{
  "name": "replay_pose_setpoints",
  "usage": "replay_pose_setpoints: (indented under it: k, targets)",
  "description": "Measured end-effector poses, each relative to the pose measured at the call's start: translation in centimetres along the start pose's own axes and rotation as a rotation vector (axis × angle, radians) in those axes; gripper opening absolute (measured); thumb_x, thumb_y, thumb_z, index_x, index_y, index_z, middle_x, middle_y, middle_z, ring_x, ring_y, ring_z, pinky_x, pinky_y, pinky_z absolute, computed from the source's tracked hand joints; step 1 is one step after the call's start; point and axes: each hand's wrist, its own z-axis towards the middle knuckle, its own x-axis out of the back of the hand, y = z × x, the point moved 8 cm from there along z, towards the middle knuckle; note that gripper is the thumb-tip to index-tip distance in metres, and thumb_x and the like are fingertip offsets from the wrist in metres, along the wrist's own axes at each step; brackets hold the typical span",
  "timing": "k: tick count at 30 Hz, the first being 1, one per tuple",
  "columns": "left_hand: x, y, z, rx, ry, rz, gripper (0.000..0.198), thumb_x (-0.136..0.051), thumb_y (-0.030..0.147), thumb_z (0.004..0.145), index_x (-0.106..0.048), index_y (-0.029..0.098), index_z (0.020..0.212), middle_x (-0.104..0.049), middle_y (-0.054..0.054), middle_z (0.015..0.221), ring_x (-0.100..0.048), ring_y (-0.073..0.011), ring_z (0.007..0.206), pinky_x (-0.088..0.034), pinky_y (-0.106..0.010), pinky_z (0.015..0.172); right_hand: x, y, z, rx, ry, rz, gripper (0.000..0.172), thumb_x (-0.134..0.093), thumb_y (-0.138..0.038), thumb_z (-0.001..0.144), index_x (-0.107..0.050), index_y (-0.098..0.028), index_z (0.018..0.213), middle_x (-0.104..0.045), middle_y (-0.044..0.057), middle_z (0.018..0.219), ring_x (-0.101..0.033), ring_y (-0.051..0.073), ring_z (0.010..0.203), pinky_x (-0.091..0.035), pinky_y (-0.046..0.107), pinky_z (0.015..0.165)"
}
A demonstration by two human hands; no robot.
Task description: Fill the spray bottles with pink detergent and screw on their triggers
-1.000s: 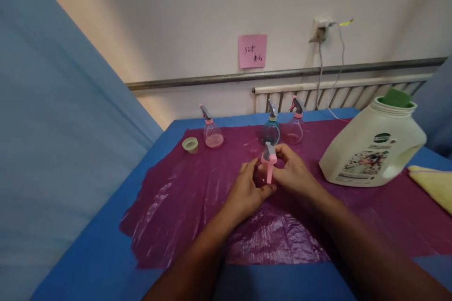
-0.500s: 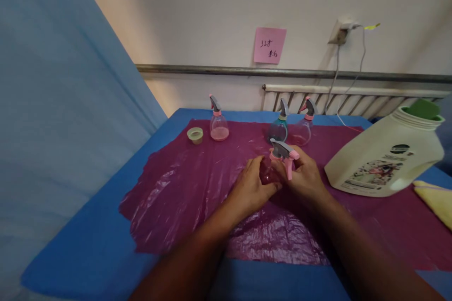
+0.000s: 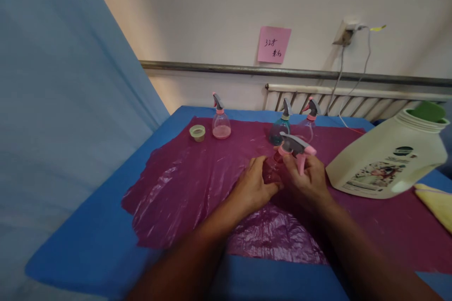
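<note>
A small clear spray bottle (image 3: 271,170) stands on the purple plastic sheet (image 3: 197,188) in the middle. My left hand (image 3: 252,188) is wrapped round its round body. My right hand (image 3: 305,179) grips its pink and grey trigger head (image 3: 295,146), which is tilted to the right above the bottle's neck. Three more small spray bottles stand farther back: one with pink liquid (image 3: 221,124), a bluish one (image 3: 280,127) and a clear one (image 3: 306,122).
A large white jug (image 3: 386,162) with a green opening stands at the right. A small green cap (image 3: 197,132) sits at the back left. A yellow cloth (image 3: 438,202) lies at the far right. Blue fabric hangs on the left. Behind are a radiator, a wall socket and a pink note.
The trigger head has turned from facing me to pointing right, and it sits tilted higher over the bottle. Both hands stayed on the bottle. My view shifted left.
</note>
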Motion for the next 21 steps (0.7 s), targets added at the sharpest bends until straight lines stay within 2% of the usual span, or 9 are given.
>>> replay_pose_setpoints:
  k: [5,9,13,15,18,19,21]
  targets:
    - [0.0,0.4,-0.1,-0.009,-0.003,0.019,0.065,-0.086,0.029,0.083,-0.061,0.024,0.143,-0.067,-0.013,0.146,-0.064,-0.0380,0.137,-0.052,-0.054,0.116,1.1,-1.7,0.4,-0.001,0.092,0.014,0.037,-0.067,-0.056,0.104,-0.084,-0.023,0.109,-0.085,0.014,0.119,-0.080,0.032,0.114,-0.062,0.047,0.104]
    - [0.0,0.4,-0.1,0.015,-0.005,0.033,0.067,-0.085,0.029,0.083,-0.061,0.023,0.145,-0.067,-0.014,0.146,-0.064,-0.0381,0.137,-0.052,-0.054,0.117,2.0,-2.6,1.0,0.019,0.161,0.074,0.035,-0.070,-0.053,0.103,-0.084,-0.022,0.111,-0.086,0.013,0.114,-0.080,0.031,0.113,-0.064,0.046,0.100]
    - [0.0,0.1,-0.2,0.057,-0.005,0.030,0.082,-0.089,0.039,0.081,-0.056,0.024,0.154,-0.062,-0.016,0.155,-0.060,-0.0419,0.145,-0.048,-0.057,0.124,4.6,-4.8,1.5,0.114,0.318,0.106,0.033,-0.074,-0.050,0.102,-0.082,-0.021,0.116,-0.085,0.012,0.116,-0.081,0.031,0.110,-0.064,0.049,0.101]
    - [-0.2,0.1,-0.3,0.054,-0.004,0.033,0.084,-0.088,0.039,0.081,-0.055,0.023,0.157,-0.062,-0.017,0.156,-0.059,-0.0428,0.147,-0.048,-0.057,0.125,5.8,-6.6,1.5,0.172,0.348,0.090,0.033,-0.077,-0.051,0.101,-0.081,-0.022,0.116,-0.085,0.011,0.116,-0.081,0.031,0.109,-0.063,0.052,0.104]
    - [-0.4,-0.1,-0.4,0.047,0.026,0.045,0.082,-0.086,0.036,0.080,-0.057,0.022,0.156,-0.065,-0.017,0.151,-0.062,-0.0425,0.143,-0.050,-0.057,0.122,6.3,-9.7,1.8,0.241,0.281,-0.026,0.031,-0.081,-0.050,0.099,-0.083,-0.026,0.117,-0.085,0.008,0.114,-0.081,0.031,0.109,-0.063,0.052,0.104]
    - [-0.5,-0.1,-0.4,0.039,0.036,0.041,0.081,-0.087,0.035,0.079,-0.059,0.023,0.154,-0.066,-0.016,0.149,-0.063,-0.0424,0.141,-0.051,-0.057,0.121,5.9,-10.7,2.0,0.265,0.215,-0.060,0.031,-0.081,-0.049,0.098,-0.083,-0.028,0.120,-0.085,0.007,0.114,-0.080,0.031,0.108,-0.063,0.051,0.103]
    - [-0.7,0.2,-0.4,0.009,0.056,0.012,0.074,-0.091,0.035,0.078,-0.065,0.026,0.147,-0.070,-0.013,0.143,-0.065,-0.0419,0.138,-0.054,-0.057,0.119,3.6,-12.6,2.6,0.356,0.007,-0.089,0.032,-0.080,-0.046,0.100,-0.082,-0.033,0.129,-0.084,0.006,0.118,-0.080,0.029,0.106,-0.064,0.047,0.098]
